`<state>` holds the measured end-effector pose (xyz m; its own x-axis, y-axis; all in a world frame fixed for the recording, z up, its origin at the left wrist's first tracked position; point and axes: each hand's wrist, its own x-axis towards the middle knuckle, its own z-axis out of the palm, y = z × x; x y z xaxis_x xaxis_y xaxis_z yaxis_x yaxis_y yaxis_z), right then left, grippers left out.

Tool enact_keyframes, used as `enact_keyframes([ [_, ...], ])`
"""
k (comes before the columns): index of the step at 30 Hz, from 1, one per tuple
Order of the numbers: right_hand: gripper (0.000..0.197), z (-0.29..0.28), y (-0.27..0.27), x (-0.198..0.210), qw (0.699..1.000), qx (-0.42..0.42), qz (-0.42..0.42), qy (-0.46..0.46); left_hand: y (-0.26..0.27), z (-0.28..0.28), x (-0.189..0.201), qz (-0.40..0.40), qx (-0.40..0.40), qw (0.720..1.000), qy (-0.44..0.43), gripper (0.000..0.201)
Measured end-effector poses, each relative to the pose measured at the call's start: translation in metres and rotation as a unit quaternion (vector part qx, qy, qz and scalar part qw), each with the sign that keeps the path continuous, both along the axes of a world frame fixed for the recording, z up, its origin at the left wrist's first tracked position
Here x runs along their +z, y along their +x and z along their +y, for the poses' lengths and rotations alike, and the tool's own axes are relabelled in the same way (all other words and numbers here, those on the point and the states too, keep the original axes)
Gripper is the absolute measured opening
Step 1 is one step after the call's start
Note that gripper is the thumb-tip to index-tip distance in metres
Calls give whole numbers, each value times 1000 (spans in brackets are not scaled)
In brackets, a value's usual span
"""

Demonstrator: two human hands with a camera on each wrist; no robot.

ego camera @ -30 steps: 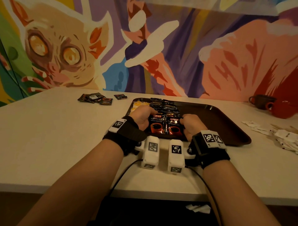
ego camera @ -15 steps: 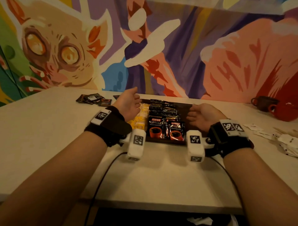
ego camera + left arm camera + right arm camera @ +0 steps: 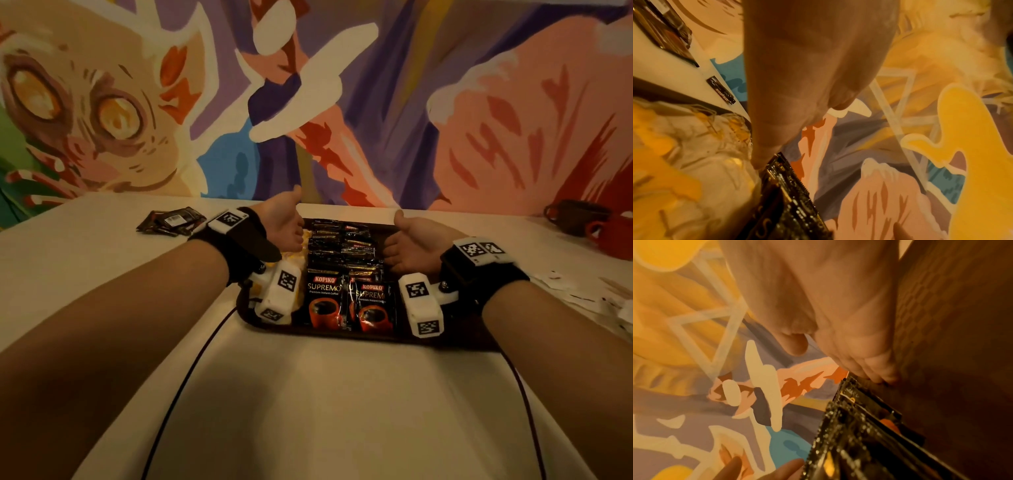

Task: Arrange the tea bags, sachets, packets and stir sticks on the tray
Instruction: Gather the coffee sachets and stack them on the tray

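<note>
Two Kopiko packets [image 3: 349, 301] front of tray [image 3: 455, 342], rest maybe uncountable. Left hand [image 3: 284, 222], right hand [image 3: 411, 245] flat-open, holding nothing.

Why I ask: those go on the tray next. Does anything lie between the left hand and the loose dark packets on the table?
Nothing visible does. The left hand is open at the left of the tray; the dark packets lie further left, with only bare table and the tray's rim between.
</note>
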<state>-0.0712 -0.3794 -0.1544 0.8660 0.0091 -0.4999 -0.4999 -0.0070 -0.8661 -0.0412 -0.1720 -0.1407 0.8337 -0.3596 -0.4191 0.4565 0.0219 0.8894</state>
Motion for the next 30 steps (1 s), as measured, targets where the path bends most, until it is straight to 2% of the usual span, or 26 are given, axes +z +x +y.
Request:
enact_keyframes([
  [4, 71, 1, 8, 0, 999, 39, 10, -20, 12, -3, -6, 24, -39, 999, 3, 87],
  [8, 76, -1, 17, 1, 999, 42, 15, -15, 19, -9, -5, 30, -39, 999, 9, 82],
  [12, 76, 0, 23, 2, 997, 65, 28, -21, 23, -10, -3, 42, -78, 996, 20, 82],
  [18, 76, -12, 40, 15, 1000, 19, 10, -4, 41, -6, 11, 30, -26, 999, 4, 86],
  [21, 77, -10, 49, 12, 999, 39, 24, -11, 50, -9, 9, 34, -18, 999, 3, 86],
  [26, 84, -6, 61, 2, 995, 85, 50, -15, 61, -13, -3, 58, -65, 996, 6, 88],
  [30, 75, -5, 58, 21, 997, 58, 20, -46, 64, 0, 4, 44, -29, 998, -21, 83],
])
